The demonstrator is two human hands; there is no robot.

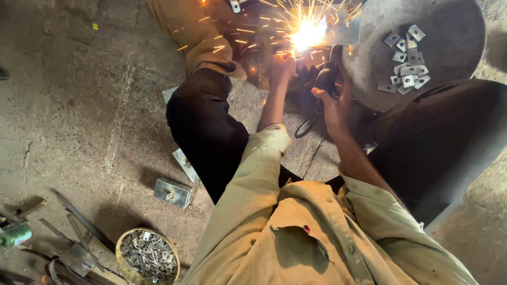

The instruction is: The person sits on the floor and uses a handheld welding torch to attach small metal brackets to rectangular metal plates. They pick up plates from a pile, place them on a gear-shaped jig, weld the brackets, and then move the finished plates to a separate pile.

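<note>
My right hand (334, 97) grips a black welding holder (325, 79) with a cable looping down from it. My left hand (282, 67) reaches forward and steadies a metal piece just below a bright arc (307, 32), which throws sparks over the floor. The flat metal workpiece (346, 31) lies right of the flash. A round grey metal disc (454, 37) at upper right carries a heap of small square metal plates (405, 59). My dark trouser legs and beige shirt sleeves fill the lower middle.
A small metal box (172, 192) lies on the concrete floor at left. A round basket (148, 257) of several small metal parts stands at lower left, beside metal strips (79, 232) and a green can (15, 235). Another person's beige-clad leg (195, 37) is at the top.
</note>
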